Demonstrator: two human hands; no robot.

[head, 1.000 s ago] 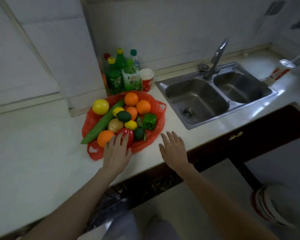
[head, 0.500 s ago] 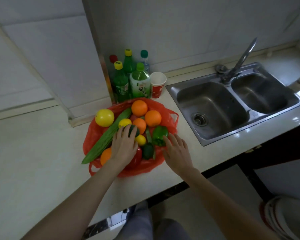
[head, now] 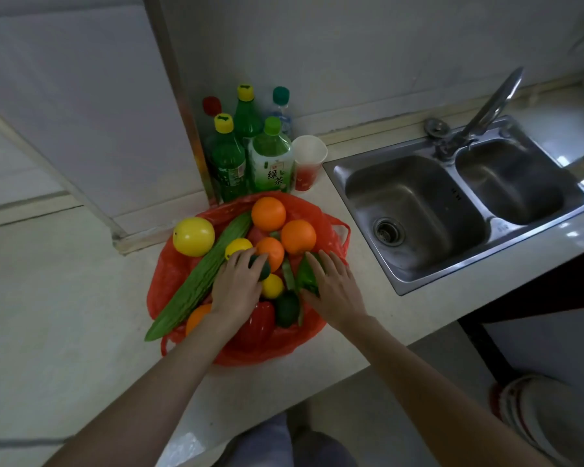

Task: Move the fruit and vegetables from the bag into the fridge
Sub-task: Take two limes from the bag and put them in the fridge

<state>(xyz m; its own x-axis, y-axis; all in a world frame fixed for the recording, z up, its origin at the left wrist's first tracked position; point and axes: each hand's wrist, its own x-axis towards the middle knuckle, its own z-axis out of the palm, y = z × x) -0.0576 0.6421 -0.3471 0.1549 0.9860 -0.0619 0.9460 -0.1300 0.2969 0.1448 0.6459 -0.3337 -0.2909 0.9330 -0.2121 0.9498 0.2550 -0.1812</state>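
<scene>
Both hands are further into the pile than half a second ago. The left hand [head: 238, 291] has slid up off the red pepper [head: 257, 326] and now curls its fingers over a dark green avocado [head: 262, 268] at the middle of the frame, fingertips reaching the small lemon [head: 238, 247] just above it. The right hand [head: 332, 284], which was only nearing the bag's edge, now lies on the green bell pepper [head: 305, 281], fingers spread and lightly bent over it, thumb tucked at its lower side; whether it truly grips is hard to tell. Both forearms come up from the bottom of the frame, angled in toward each other.

The red plastic bag [head: 169, 274] lies opened flat on the pale table [head: 64, 315], centre of the frame, and the produce sits on it: a big yellow fruit [head: 193, 236] at its upper left, a long green gourd [head: 199, 284] slanting from lower left to upper right, three oranges [head: 298, 236] clustered at the top, a fourth orange [head: 198, 318] half hidden by the left wrist, a second lemon [head: 273, 286] and another avocado [head: 286, 308] between the two hands.

Behind the bag, green drink bottles [head: 270, 160] and a paper cup [head: 308, 163] stand against the wall. The steel double sink [head: 418, 203] fills the right of the frame.
</scene>
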